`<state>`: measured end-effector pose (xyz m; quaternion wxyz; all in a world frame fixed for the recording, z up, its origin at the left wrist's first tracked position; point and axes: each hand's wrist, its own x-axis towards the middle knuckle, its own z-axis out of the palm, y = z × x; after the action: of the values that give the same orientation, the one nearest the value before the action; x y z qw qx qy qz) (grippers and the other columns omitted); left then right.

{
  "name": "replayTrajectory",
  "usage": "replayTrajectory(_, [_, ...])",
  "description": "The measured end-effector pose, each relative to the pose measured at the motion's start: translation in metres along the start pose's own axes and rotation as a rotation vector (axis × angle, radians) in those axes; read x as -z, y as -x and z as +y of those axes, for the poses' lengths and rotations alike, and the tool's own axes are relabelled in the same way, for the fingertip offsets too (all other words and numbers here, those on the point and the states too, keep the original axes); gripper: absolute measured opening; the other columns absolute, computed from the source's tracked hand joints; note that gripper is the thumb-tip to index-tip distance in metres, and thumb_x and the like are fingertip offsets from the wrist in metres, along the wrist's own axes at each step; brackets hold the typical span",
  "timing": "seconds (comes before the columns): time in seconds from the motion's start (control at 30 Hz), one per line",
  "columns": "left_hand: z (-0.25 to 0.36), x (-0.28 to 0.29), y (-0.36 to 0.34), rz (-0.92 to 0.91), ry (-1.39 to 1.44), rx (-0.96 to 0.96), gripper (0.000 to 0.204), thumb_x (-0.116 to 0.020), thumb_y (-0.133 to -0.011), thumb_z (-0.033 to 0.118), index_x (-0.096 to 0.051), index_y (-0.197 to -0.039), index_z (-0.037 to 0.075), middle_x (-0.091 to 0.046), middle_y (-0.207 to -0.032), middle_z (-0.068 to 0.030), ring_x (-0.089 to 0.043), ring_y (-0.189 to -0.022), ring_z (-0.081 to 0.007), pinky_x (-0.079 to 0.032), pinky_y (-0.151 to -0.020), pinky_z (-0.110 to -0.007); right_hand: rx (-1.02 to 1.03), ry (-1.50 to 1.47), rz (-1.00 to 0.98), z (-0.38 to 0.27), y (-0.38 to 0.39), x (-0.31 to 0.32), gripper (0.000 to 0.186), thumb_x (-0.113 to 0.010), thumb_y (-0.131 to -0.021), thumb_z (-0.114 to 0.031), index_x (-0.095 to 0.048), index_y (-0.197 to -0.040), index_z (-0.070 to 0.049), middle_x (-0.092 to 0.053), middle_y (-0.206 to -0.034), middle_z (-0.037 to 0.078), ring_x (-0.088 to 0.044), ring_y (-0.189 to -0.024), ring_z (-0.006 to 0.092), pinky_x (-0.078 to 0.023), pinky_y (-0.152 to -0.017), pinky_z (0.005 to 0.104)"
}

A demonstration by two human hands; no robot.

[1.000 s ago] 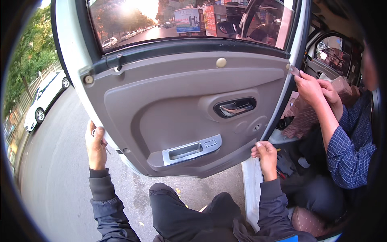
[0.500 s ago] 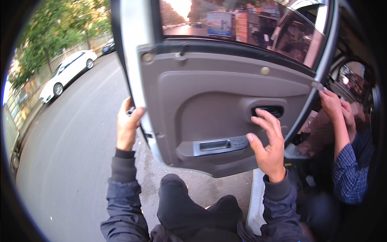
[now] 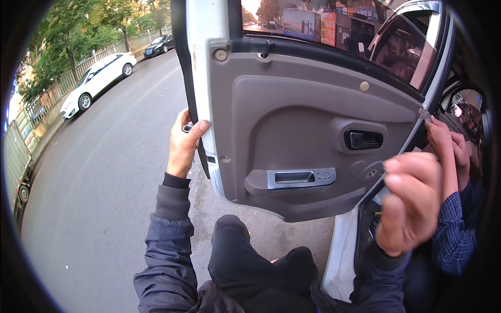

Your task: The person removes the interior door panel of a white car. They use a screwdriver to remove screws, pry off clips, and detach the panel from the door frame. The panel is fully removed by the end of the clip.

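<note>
My left hand (image 3: 182, 148) grips the white door edge (image 3: 202, 73), a small metal ring (image 3: 187, 128) among its fingers. The door's grey-brown trim panel (image 3: 292, 120) has a black interior handle (image 3: 364, 139), a silver pull recess (image 3: 301, 177) and several round fasteners along its edges. My right hand (image 3: 404, 201) is raised in front of the panel's lower right, blurred, with fingers loosely curled, thumb apart, and nothing visible in them. Beyond it, a co-worker's hands (image 3: 441, 135) are at the door's right edge, near a small light piece (image 3: 424, 113) at the panel corner.
The co-worker's checked blue sleeve (image 3: 451, 229) is at the right, beside the vehicle's interior. A white door sill (image 3: 342, 261) runs below. On the left are the road (image 3: 99, 193), a white car (image 3: 96, 81), a dark car (image 3: 159, 46), a truck (image 3: 18, 161) and a fence with trees.
The door appears further right in view as my view has shifted. My right hand has left the lower door edge and risen toward the camera and rightward, its fingers curling again after spreading.
</note>
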<state>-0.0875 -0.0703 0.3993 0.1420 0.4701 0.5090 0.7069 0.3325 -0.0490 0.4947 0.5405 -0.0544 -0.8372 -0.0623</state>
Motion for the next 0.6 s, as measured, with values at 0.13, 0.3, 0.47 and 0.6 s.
replayTrajectory(0.13, [-0.008, -0.002, -0.003, 0.000, 0.017, -0.019, 0.074, -0.079, -0.088, 0.039, -0.052, -0.141, -0.005, -0.062, -0.102, -0.0010, -0.047, -0.070, -0.0022, -0.037, -0.059, -0.018, 0.392, 0.304, -0.150, -0.022, -0.018, 0.050, 0.021, -0.068, -0.094, -0.021, -0.069, -0.104, -0.002, -0.064, -0.101, 0.015, -0.061, -0.091, 0.0270, -0.049, -0.085, 0.0383])
replayTrajectory(0.3, [-0.012, -0.003, -0.003, -0.005, 0.042, -0.013, 0.070, -0.077, -0.089, 0.037, -0.052, -0.140, -0.004, -0.057, -0.093, 0.0020, -0.042, -0.063, -0.0014, -0.035, -0.056, -0.019, 0.501, 0.373, -0.241, -0.024, -0.017, 0.050, 0.019, -0.069, -0.092, -0.019, -0.069, -0.101, -0.002, -0.064, -0.097, 0.015, -0.060, -0.088, 0.0270, -0.049, -0.082, 0.0380])
replayTrajectory(0.47, [-0.007, -0.004, 0.000, 0.007, 0.005, 0.004, 0.076, -0.078, -0.086, 0.042, -0.051, -0.141, -0.004, -0.061, -0.107, -0.0020, -0.042, -0.063, -0.0005, -0.034, -0.054, -0.017, 0.526, 0.402, -0.262, -0.019, -0.015, 0.044, 0.017, -0.071, -0.090, -0.017, -0.069, -0.098, -0.002, -0.064, -0.094, 0.014, -0.060, -0.084, 0.0269, -0.049, -0.079, 0.0378])
replayTrajectory(0.6, [-0.005, -0.006, 0.001, 0.041, -0.078, -0.042, 0.087, -0.077, -0.081, 0.054, -0.053, -0.139, -0.005, -0.061, -0.104, -0.0009, -0.041, -0.062, 0.0001, -0.033, -0.053, -0.017, 0.520, 0.449, -0.297, -0.010, -0.006, 0.047, 0.016, -0.072, -0.089, -0.015, -0.069, -0.095, -0.002, -0.064, -0.092, 0.014, -0.060, -0.082, 0.0269, -0.049, -0.076, 0.0375])
